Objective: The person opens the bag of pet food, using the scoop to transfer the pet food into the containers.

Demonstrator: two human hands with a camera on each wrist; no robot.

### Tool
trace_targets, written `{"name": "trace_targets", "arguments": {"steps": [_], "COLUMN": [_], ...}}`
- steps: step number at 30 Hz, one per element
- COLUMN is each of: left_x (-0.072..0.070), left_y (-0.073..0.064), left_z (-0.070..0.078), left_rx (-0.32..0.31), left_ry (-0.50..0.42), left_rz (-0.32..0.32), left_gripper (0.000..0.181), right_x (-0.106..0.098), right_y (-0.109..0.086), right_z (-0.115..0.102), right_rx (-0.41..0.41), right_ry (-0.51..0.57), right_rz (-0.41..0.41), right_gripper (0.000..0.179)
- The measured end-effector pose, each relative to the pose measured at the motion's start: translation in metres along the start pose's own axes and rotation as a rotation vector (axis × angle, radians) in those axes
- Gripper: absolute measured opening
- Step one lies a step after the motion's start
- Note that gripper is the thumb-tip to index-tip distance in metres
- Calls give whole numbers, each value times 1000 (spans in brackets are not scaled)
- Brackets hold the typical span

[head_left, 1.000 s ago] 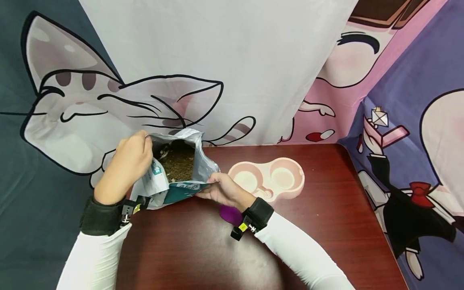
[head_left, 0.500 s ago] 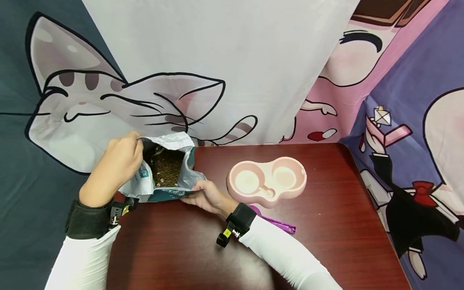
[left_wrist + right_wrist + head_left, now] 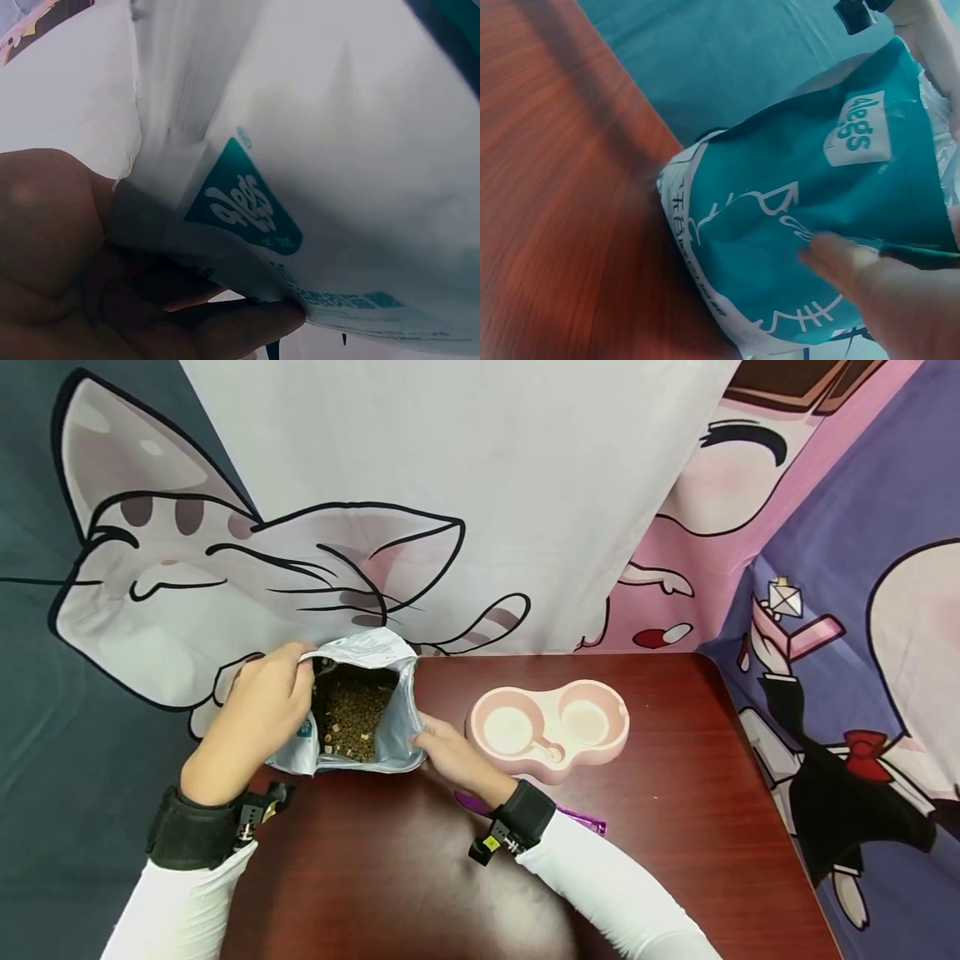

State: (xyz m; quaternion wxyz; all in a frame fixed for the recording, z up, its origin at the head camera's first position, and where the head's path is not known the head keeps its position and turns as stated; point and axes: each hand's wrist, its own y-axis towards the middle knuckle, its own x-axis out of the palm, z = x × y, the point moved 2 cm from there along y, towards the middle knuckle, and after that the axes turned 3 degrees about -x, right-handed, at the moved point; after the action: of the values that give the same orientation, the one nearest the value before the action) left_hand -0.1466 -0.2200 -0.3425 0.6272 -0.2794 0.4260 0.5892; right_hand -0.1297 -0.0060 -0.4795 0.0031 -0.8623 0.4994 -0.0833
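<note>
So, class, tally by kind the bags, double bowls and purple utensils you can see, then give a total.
Open bag: 1
Pink double bowl: 1
Purple utensil, partly hidden: 1
Total: 3

White long sleeves (image 3: 615,889), lightly creased — above them, broad black wristbands (image 3: 528,812), each bearing a small black camera (image 3: 480,851), yellow patch (image 3: 491,842) and silvery metal fittings (image 3: 511,842).
</note>
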Motion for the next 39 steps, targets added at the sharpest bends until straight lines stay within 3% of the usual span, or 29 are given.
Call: {"name": "trace_targets", "arguments": {"steps": [5, 10, 14, 19, 23, 27, 34, 39], "left_x": [7, 14, 20, 28, 30, 31, 31, 34], "left_y": [-7, -13, -16, -17, -19, -21, -27, -30], "left_z": [4, 13, 20, 23, 24, 25, 25, 21], "left_rx": [70, 91, 125, 182, 173, 150, 107, 55], "left_ry": [22, 48, 75, 91, 76, 63, 51, 19], "left_rz": [23, -40, -83, -105, -117, -101, -78, -44], "left_gripper": [28, 29, 32, 32, 36, 38, 39, 48], "right_x": [-9, -17, -21, -25, -33, -48, -67, -58], "right_y": [-5, -13, -22, -28, -30, -28, 3, 32], "right_z": [4, 11, 18, 27, 25, 9, -24, -38], "right_rx": [-30, -22, 18, 61, 83, 81, 158, 274], "right_ry": [-139, -152, -70, 120, 219, 280, 446, 519], "right_rz": [0, -3, -19, -56, -88, -107, -76, -92], "right_gripper": [37, 35, 38, 48, 52, 58, 71, 39]}}
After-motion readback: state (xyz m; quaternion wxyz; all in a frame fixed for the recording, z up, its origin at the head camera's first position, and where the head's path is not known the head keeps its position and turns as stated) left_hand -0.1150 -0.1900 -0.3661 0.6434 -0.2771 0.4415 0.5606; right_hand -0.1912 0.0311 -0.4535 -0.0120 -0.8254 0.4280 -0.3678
